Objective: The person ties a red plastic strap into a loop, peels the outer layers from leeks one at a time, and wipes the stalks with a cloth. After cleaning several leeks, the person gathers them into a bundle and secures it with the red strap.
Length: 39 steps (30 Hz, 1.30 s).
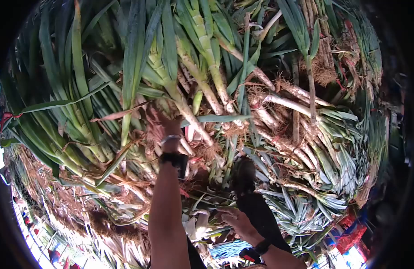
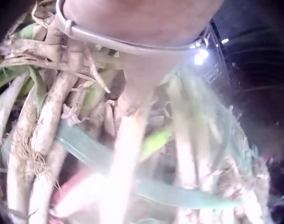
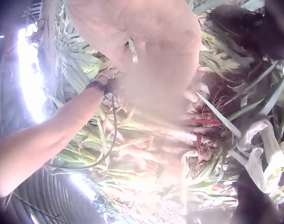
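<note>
My left hand, with a silver bangle at the wrist, reaches into the heap and grips a leek low on its stalk. In the left wrist view that leek's pale stalk comes out from under the hand, with the thumb blurred over it; the fingers are hidden. Another thick leek with fanned green leaves stands just right of the hand. Lower down, my right hand hovers over loose leaves with relaxed fingers and nothing in them. The right wrist view shows this hand with its fingers blurred.
More leeks lie piled at the right, roots and all. Upright green leaves crowd the left. A dark shoe is between the heaps. Pale peeled leaves lie near the right hand. Red cloth or plastic shows at lower right.
</note>
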Tool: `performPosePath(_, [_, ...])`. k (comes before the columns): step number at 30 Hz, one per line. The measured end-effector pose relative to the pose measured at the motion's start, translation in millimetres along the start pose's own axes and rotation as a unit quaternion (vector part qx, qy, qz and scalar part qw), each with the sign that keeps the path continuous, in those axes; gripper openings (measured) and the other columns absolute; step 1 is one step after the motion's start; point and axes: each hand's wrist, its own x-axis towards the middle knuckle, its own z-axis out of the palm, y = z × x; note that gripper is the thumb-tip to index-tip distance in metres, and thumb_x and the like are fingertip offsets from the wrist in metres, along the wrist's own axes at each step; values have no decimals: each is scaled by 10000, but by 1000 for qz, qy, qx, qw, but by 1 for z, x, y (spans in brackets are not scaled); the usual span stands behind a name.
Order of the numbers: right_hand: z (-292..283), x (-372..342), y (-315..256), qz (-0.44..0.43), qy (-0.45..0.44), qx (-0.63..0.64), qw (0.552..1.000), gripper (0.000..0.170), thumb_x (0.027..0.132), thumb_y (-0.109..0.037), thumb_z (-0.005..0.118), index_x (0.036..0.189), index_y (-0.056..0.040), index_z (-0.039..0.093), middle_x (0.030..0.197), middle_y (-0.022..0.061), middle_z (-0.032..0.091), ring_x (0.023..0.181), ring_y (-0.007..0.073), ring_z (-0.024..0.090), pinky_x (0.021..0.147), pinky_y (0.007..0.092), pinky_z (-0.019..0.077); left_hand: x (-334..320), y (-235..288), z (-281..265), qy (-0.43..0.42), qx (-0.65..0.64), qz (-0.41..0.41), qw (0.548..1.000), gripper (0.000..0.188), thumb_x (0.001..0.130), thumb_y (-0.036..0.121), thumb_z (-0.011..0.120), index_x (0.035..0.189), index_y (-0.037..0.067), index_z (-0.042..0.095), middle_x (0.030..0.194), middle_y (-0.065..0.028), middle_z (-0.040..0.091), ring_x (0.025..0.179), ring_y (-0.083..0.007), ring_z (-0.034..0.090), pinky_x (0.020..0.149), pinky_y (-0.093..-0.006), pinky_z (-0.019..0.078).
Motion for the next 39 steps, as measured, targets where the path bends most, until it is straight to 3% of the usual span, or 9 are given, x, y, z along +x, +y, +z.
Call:
performPosePath(5, [-2, -4, -14, 34, -11, 39, 999, 321, 890, -89, 493, 1186, 33, 473, 1055, 114, 573, 950, 158, 553, 844, 280, 439, 22, -20, 23, 32, 108, 65, 991, 740, 604, 485, 719, 1163, 49, 506, 1246, -195, 466, 1180, -350, 405, 949, -514, 321])
performPosePath(11, [-1, -1, -23, 30, -18, 25, 999, 335, 889, -91, 495, 1197, 36, 464, 1044, 113, 574, 921, 155, 559, 817, 285, 451, 29, 6, 21, -374, -71, 30, 924, 515, 703, 374, 684, 1091, 53, 577, 916, -116, 636, 749, -326, 617, 683, -438, 498])
performPosePath(13, [0, -4, -25, 48, -13, 16, 999, 335, 888, -93, 497, 1197, 33, 467, 1048, 113, 575, 920, 156, 561, 823, 287, 450, -12, 28, 15, -264, -358, -1, 895, 655, 674, 494, 668, 1087, -1, 556, 1063, -235, 569, 1001, -376, 543, 910, -425, 402])
performPosePath(23, [-11, 6, -30, 94, -36, 81, 992, 377, 897, -165, 516, 1225, 3, 435, 1081, 99, 560, 945, 150, 539, 840, 283, 444, 18, 135, 81, -99, -241, -139, 955, 1375, 442, 598, 770, 1354, -72, -12, 1375, -279, 180, 1290, -381, 198, 1075, -423, 155])
performPosePath(24, [-7, 5, -36, 87, -27, 52, 994, 399, 905, -195, 495, 1249, -7, 418, 994, 76, 582, 892, 149, 581, 594, 236, 516, 13, 147, 71, -79, -209, -158, 962, 1326, 441, 587, 774, 1347, -58, 51, 1350, -265, 244, 1266, -376, 249, 1051, -441, 198])
performPosePath(27, [-17, 7, -31, 134, 8, 79, 988, 348, 892, -135, 504, 1204, 8, 445, 1010, 101, 580, 881, 168, 585, 714, 280, 506, 26, 123, 93, -55, -307, -68, 948, 1113, 443, 568, 772, 1253, 1, 263, 1234, -205, 444, 1163, -353, 412, 950, -471, 325])
performPosePath(31, [-7, 17, -42, -2, 87, 97, 992, 329, 874, -65, 489, 1186, 31, 442, 974, 118, 588, 862, 183, 588, 763, 303, 489, 38, 96, 121, 6, -614, 86, 784, 971, 511, 162, 845, 1223, 30, 199, 1145, -127, 502, 1008, -265, 497, 917, -370, 382])
performPosePath(35, [-3, 15, -54, -89, 138, 114, 980, 347, 846, -24, 484, 1187, 29, 442, 1008, 137, 578, 863, 199, 586, 784, 317, 489, 8, 72, 60, -174, -384, -47, 906, 947, 566, 329, 818, 1262, 22, 253, 1140, -159, 542, 985, -280, 548, 867, -355, 434])
performPosePath(39, [-5, 16, -45, -188, 189, 151, 952, 345, 837, -62, 516, 1172, -10, 451, 1026, 117, 561, 884, 185, 565, 759, 315, 493, -39, -11, 87, -245, -495, 1, 834, 669, 614, 308, 789, 1130, -1, 495, 1018, -103, 621, 872, -206, 601, 755, -312, 485])
